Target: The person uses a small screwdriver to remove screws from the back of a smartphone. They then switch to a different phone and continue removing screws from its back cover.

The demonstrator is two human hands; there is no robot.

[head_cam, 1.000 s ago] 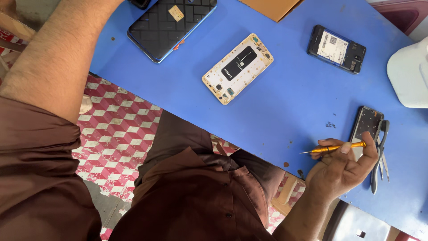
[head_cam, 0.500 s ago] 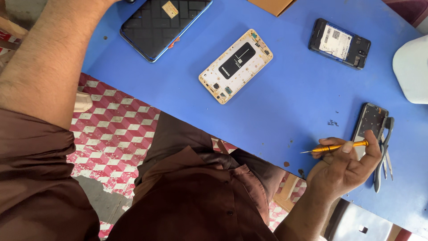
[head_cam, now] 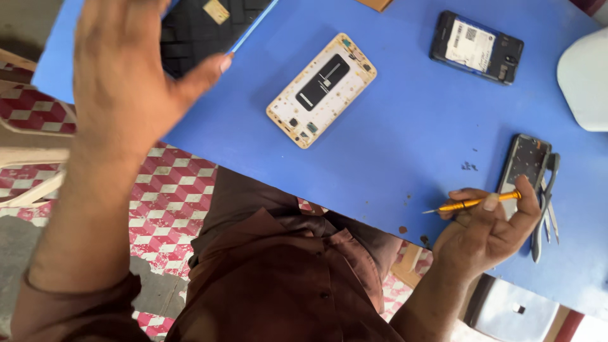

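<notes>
While the right hand (head_cam: 484,231) pinches a yellow screwdriver (head_cam: 472,203) at lower right and the left hand (head_cam: 126,82) hangs open and empty at upper left, a careless sweep could scatter the tiny screws (head_cam: 468,166) on the blue table (head_cam: 392,126).

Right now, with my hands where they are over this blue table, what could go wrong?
The tiny dark screws lie loose on the blue table; a sweep of the right hand could scatter them. The orange screwdriver is pinched only by fingertips near the table edge, so it might slip off. The raised left hand could come down on the open gold phone frame.
</notes>
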